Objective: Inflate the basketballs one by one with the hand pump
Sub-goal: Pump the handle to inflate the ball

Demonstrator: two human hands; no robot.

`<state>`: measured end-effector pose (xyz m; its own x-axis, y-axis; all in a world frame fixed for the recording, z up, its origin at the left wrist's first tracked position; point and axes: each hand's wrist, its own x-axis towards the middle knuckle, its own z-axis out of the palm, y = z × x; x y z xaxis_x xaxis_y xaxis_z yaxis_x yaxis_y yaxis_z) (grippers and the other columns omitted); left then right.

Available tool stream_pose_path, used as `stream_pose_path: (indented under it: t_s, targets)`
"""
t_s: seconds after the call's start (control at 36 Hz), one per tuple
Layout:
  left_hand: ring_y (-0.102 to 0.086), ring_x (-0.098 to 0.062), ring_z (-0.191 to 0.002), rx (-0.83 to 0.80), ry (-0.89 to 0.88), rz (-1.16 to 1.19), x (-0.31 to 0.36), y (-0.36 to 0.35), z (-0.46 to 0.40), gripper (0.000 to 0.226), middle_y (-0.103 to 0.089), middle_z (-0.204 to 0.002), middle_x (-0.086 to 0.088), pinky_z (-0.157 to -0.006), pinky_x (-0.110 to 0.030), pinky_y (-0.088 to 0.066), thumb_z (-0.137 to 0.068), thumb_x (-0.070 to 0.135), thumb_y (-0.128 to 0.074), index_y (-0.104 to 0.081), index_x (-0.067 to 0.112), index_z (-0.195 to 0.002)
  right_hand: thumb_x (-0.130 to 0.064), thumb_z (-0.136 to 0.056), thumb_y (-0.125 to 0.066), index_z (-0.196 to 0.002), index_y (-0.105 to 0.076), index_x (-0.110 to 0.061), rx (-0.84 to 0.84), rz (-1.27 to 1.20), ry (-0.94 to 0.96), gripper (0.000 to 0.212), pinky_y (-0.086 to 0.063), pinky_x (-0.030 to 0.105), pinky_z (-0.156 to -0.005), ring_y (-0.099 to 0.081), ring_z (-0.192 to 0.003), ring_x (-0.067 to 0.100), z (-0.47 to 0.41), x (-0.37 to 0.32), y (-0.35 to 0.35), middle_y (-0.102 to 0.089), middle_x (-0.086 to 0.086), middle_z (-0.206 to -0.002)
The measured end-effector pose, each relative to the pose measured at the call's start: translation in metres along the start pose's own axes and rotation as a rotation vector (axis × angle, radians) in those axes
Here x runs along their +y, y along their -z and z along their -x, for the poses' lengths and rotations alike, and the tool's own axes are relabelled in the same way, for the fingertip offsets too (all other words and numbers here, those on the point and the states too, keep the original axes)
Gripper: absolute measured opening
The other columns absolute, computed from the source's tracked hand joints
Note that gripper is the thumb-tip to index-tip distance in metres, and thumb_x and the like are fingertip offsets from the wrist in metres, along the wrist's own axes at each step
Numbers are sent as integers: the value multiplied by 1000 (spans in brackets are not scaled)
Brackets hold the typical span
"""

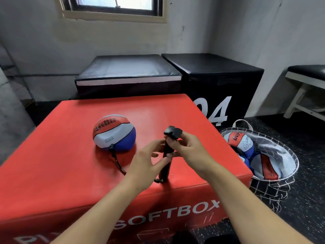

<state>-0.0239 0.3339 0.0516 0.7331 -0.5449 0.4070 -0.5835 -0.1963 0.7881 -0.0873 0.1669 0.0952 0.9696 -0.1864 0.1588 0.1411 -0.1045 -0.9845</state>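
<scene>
Basketball (114, 133), partly deflated, lies on the red soft box (70, 173) at 10 o'clock from my hands, hose (117, 162) attached. My right hand (186, 150) clamps the upright hand pump (165, 162); my left hand (149, 161) touches its barrel, fingers apart.

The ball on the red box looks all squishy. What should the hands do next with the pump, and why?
Probably push the handle down. The pump stands upright on the red box, its hose already reaching the saggy ball. The right hand grips the raised handle, and the left hand touches the barrel with straight fingers, so it should likely grip that first to steady it.
</scene>
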Motion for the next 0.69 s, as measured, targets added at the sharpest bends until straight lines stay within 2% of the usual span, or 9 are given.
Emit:
stream_pose_path:
  t_s: [0.06, 0.14, 0.25, 0.31, 0.39, 0.5, 0.61, 0.69]
  targets:
    - [-68, -8, -113, 5, 27, 20, -1, -3, 0, 43, -73, -119, 19, -98, -33, -55, -95, 21, -76, -62, 31, -135, -21, -103, -68, -122, -72, -19, 0, -6, -38, 20, -61, 46, -88, -69, -83, 27, -4, 1, -2, -69, 16, -102]
    - [-70, -6, -110, 45, 48, 49, -2, -8, -3, 54, -74, -118, 16, -100, -36, -56, -92, 14, -78, -56, 32, -139, -16, -102, -68, -121, -73, -16, 4, -29, -29, 20, -61, 39, -82, -69, -87, 23, -7, 2, -4, -73, 16, -108]
    - [-73, -5, -105, 45, 61, 122, 1, -14, -6, 61, -76, -107, 13, -99, -38, -57, -92, 3, -73, -51, 31, -142, -13, -99, -72, -124, -68, -12, 37, 23, -20, 25, -60, 42, -83, -67, -85, 23, -10, 4, -2, -68, 22, -122]
    - [-72, -4, -104, 31, 42, 115, 0, -18, -9, 61, -75, -111, 18, -99, -37, -57, -94, 3, -71, -51, 30, -145, -13, -97, -75, -132, -64, -21, 81, 143, 46, 38, -60, 41, -85, -66, -87, 23, -7, 3, 3, -67, 9, -126]
    - [-71, 0, -104, -8, 28, 82, 1, -25, -14, 67, -73, -116, 24, -95, -30, -57, -96, 3, -69, -48, 35, -151, -22, -94, -79, -145, -56, -33, 101, 382, 178, 57, -57, 26, -87, -63, -98, 13, 3, 1, 16, -62, -9, -129]
    - [-71, -6, -108, -65, -12, 30, 3, -37, -15, 75, -74, -121, 13, -95, -39, -58, -96, 11, -72, -41, 49, -153, -25, -101, -70, -141, -63, -33, 151, 538, 287, 41, -51, 20, -93, -61, -120, 5, 13, -4, 33, -65, -20, -128]
    - [-69, -2, -113, -80, -24, 38, 4, -44, -14, 81, -71, -129, 18, -99, -38, -57, -96, 8, -72, -39, 58, -151, -24, -102, -69, -135, -68, -34, 188, 607, 259, 35, -49, 16, -96, -62, -117, -3, 22, -12, 44, -67, -23, -124]
    - [-68, -3, -115, -96, -29, 56, 4, -47, -14, 77, -69, -131, 21, -99, -40, -58, -96, 6, -71, -43, 54, -149, -24, -100, -72, -133, -69, -34, 222, 579, 222, 34, -49, 16, -98, -64, -114, -3, 27, -13, 50, -69, -24, -121]
